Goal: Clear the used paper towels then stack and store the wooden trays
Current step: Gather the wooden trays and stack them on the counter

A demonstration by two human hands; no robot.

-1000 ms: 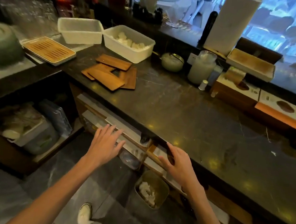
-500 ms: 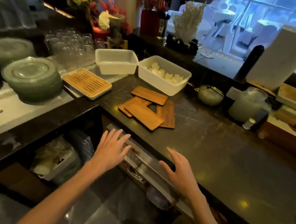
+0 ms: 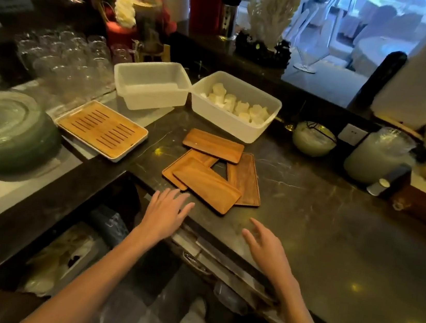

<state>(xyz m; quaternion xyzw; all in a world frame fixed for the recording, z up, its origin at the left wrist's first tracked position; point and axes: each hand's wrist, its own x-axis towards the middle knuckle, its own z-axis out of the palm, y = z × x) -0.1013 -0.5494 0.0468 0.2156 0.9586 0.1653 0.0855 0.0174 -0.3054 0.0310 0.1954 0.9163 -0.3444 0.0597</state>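
Reaching forward with nothing in them, both hands have lifted from the shelves (image 3: 225, 264) below to the counter's (image 3: 331, 244) edge. The left hand (image 3: 165, 214) is spread flat, fingertips just short of the nearest tray. The right hand (image 3: 265, 245) hovers with fingers loosely parted. The four wooden trays (image 3: 208, 185) lie in a loose, overlapping heap just ahead of the left hand, in front of two white tubs (image 3: 144, 100). I'd guess the business down below is finished and stacking comes next.

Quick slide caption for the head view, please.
Left hand and right hand, both open, hover before four overlapping wooden trays on the dark counter.
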